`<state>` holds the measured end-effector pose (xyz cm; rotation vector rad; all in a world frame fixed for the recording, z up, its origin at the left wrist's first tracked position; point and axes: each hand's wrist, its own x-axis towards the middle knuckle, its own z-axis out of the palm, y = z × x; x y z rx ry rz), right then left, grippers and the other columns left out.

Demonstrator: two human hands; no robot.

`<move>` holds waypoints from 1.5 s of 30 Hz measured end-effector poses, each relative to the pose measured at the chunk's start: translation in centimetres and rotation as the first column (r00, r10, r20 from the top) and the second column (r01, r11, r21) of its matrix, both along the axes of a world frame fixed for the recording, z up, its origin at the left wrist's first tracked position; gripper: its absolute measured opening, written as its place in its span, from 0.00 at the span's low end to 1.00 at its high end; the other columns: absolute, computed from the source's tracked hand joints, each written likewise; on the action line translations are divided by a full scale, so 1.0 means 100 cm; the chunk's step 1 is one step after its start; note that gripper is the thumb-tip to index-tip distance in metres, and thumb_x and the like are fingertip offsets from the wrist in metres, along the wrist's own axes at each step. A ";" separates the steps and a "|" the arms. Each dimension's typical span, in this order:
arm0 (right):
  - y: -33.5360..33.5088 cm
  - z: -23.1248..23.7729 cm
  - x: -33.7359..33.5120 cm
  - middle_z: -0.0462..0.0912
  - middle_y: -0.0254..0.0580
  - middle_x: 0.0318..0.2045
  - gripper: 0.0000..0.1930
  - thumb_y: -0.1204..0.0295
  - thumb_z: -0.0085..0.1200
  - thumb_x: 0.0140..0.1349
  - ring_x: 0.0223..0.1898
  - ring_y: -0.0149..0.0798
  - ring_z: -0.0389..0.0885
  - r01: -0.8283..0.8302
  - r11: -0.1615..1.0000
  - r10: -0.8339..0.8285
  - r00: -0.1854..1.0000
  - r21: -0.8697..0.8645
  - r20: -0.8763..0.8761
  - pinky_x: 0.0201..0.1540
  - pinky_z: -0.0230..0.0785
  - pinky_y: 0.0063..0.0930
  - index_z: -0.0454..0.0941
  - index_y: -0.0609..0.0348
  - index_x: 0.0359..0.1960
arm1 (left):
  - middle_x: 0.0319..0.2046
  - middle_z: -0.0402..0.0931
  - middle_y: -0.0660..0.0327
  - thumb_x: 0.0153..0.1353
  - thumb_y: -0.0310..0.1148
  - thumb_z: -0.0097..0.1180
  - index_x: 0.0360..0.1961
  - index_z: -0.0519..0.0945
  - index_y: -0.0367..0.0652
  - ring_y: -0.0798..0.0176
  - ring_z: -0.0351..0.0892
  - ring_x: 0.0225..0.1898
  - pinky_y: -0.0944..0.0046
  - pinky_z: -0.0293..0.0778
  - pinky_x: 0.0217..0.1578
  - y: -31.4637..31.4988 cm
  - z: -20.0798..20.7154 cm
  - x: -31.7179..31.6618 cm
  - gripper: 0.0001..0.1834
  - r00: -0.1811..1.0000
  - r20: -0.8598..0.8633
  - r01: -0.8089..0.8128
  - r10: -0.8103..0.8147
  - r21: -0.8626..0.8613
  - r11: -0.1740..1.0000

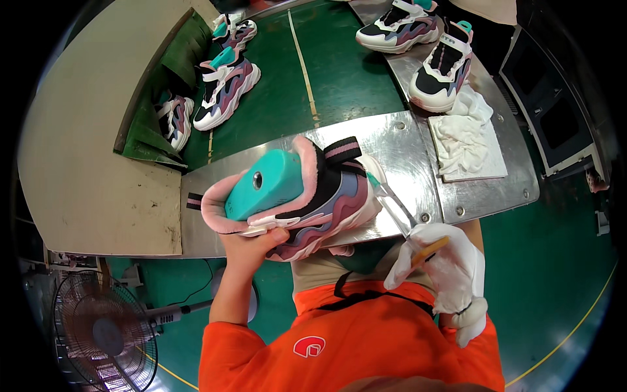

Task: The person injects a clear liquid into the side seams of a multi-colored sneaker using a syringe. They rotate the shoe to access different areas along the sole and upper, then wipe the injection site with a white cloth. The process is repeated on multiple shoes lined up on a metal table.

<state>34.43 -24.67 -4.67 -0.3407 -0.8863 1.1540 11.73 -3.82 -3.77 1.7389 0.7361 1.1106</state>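
My left hand [251, 251], bare, grips a sneaker [326, 209] by its side, the thumb pressed near the collar. The shoe is black, white, mauve and blue-grey, with a fuzzy pink collar; a teal shoe last [268, 183] fills its opening. It is held tilted above the steel bench edge. In a white glove, my right hand [444, 268] is closed round a slim metal tool [397, 206] with a yellow-brown handle [430, 251]. The tool's far end points to the shoe's right end; whether it touches cannot be made out.
Sneakers of the same kind stand on the green belt [326, 72] at the left, some against a green flap [157, 98], and two on the steel plate at the right. A white cloth [464, 140] lies on a pad. A floor fan [108, 336] stands lower left.
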 end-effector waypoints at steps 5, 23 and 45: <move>-0.008 0.009 0.000 0.73 0.57 0.37 0.41 0.70 0.68 0.41 0.39 0.53 0.78 0.029 0.999 -0.027 0.997 -0.029 0.074 0.44 0.74 0.44 0.61 0.70 0.58 | 0.56 0.67 0.53 0.33 0.47 0.82 0.60 0.56 0.35 0.58 0.70 0.57 0.59 0.67 0.60 -0.002 -0.001 -0.003 0.59 1.000 -0.012 0.021 -0.021 -0.045 0.999; 0.055 0.041 -0.008 0.65 0.45 0.59 0.53 0.80 0.65 0.36 0.65 0.46 0.64 0.235 0.969 -0.241 0.967 -0.076 -0.076 0.61 0.61 0.34 0.48 0.58 0.68 | 0.48 0.77 0.57 0.37 0.52 0.78 0.51 0.73 0.37 0.59 0.77 0.50 0.59 0.69 0.56 -0.023 0.014 0.025 0.43 0.995 0.096 -0.039 0.007 0.334 0.942; 0.124 0.089 0.073 0.73 0.52 0.49 0.46 0.69 0.75 0.30 0.51 0.54 0.73 0.431 0.853 -0.259 -0.142 0.295 0.956 0.55 0.67 0.37 0.65 0.59 0.56 | 0.54 0.68 0.53 0.36 0.42 0.78 0.59 0.56 0.33 0.60 0.72 0.54 0.60 0.71 0.55 0.006 0.013 0.007 0.54 0.997 -0.022 0.080 -0.077 0.134 0.988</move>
